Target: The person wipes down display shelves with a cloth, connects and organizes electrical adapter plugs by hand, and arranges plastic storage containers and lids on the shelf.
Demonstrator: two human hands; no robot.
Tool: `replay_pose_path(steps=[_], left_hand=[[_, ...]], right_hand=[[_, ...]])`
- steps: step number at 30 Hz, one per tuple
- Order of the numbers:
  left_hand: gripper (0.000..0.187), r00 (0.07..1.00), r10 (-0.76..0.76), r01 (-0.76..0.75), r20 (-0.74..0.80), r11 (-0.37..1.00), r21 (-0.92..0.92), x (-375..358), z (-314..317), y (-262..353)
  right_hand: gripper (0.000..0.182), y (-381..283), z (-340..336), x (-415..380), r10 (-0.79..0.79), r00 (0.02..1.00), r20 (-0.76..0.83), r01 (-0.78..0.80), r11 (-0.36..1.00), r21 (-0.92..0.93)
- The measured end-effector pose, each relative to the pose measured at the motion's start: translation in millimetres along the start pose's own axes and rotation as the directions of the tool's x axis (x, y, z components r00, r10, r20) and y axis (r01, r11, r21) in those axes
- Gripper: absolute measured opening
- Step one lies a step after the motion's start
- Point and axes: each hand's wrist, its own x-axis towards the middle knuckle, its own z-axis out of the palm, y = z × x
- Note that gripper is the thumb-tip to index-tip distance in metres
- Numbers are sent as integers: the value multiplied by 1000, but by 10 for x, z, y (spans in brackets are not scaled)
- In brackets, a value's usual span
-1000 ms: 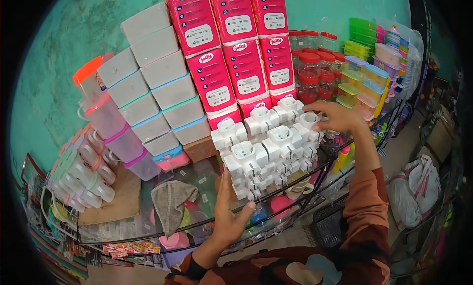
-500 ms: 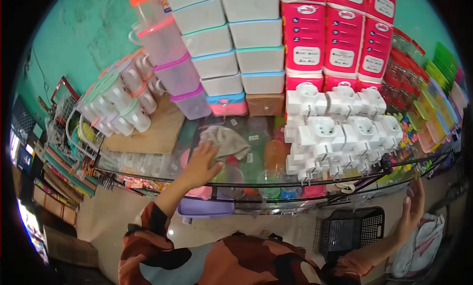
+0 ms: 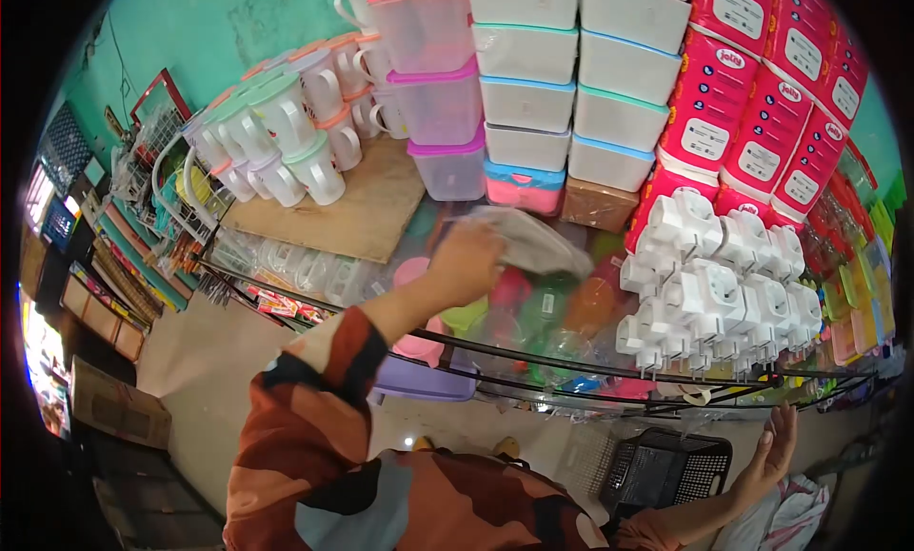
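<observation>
My left hand (image 3: 466,262) is closed on one end of a grey cloth (image 3: 538,242), which stretches to the right just over the glass-topped display and is smeared by motion. Under the glass lie colourful plastic containers, among them a green one (image 3: 547,308). Behind the cloth rise stacks of lidded boxes, with a blue-and-pink box (image 3: 524,186) at the bottom of one. My right hand (image 3: 776,451) hangs low at the right, in front of the display edge, fingers stretched out and holding nothing. White plug adapters (image 3: 714,289) stand piled above it.
Lidded mugs (image 3: 286,123) crowd a wooden board (image 3: 381,208) at the left. Red-pink "jolly" packs (image 3: 709,104) are stacked at the back right. A black metal rail (image 3: 571,361) runs along the front. Below stand a purple tub (image 3: 428,380) and a dark crate (image 3: 666,465).
My left hand has gone from lying on the cloth to gripping it, and the cloth is now drawn out lengthwise. The view has turned, shifting the goods rightward. My right hand stays open.
</observation>
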Motion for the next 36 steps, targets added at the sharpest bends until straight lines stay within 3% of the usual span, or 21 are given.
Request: replay_pose_path(steps=[2, 5, 7, 8, 10, 11, 12, 14, 15, 16, 17, 20, 22, 25, 28, 30, 31, 33, 36], left_hand=[[63, 980, -172, 184, -104, 975, 123, -347, 37, -300], [78, 980, -125, 163, -156, 952, 260, -795, 134, -520], [87, 995, -66, 79, -80, 982, 170, -1081, -41, -352], [90, 995, -17, 19, -96, 999, 27, -1221, -49, -278], [93, 986, 78, -108, -149, 973, -203, -1480, -47, -116], [94, 976, 121, -170, -181, 942, -288, -1594, -45, -42], [94, 973, 127, -179, -193, 941, -287, -1686, -36, -5], [95, 945, 145, -279, -292, 824, -493, -1853, -9, -23], [94, 943, 123, -265, -310, 841, -472, -1934, 8, -125], [94, 937, 129, -278, -326, 840, -466, -1992, -5, -286], [93, 945, 9, -173, -327, 862, -477, -2069, -14, -478], [81, 890, -252, 37, -379, 870, -491, -2322, 5, -1132], [77, 869, -315, 73, -382, 845, -530, -2477, 23, -1488], [69, 780, -416, 129, -467, 838, -531, -2647, -21, -1836], [65, 730, -452, 160, -513, 842, -515, -2670, 44, -2152], [62, 714, -473, 188, -517, 840, -510, -2613, 94, -2383], [62, 698, -500, 216, -512, 830, -515, -2567, 122, -2489], [61, 683, -522, 237, -510, 820, -521, -2442, 217, -2672], [63, 683, -527, 250, -506, 819, -516, -2268, 278, -2767]], right_hand=[[46, -74, 58, -123, 20, 998, -60, -20, 1000, -2], [45, -383, 268, -323, -22, 985, -169, 20, 1000, -13], [44, -670, 585, -438, -107, 984, -142, 114, 993, 38], [44, -843, 804, -479, -191, 976, -108, 201, 975, 95], [44, -1397, 1536, -572, -247, 965, 93, 205, 924, 324], [44, -1682, 1890, -630, -227, 940, 253, 141, 938, 318], [50, -1822, 2205, -620, -331, 817, 472, 238, 939, 247], [57, -2122, 2883, -776, -225, 690, 688, 230, 969, 86], [57, -2135, 3099, -891, -231, 696, 680, 241, 967, 82], [60, -2117, 3307, -998, -118, 706, 699, 350, 916, -199], [63, -2081, 3501, -1060, -2, 731, 682, 431, 777, -459], [67, -1737, 3801, -919, 33, 788, 615, 422, 698, -579], [69, -1492, 3984, -615, 122, 784, 609, 339, 738, -583], [71, -1135, 4303, -301, 134, 861, 490, 238, 744, -624], [65, -1364, 4333, -227, 48, 887, 459, 321, 650, -688], [62, -1967, 4025, -412, 221, 878, 424, 201, 634, -747], [62, -2032, 3944, -550, 213, 882, 421, 202, 636, -745], [63, -2053, 3801, -811, 323, 822, 469, 177, 638, -749], [61, -1784, 3859, -776, 257, 866, 429, 175, 649, -741]])
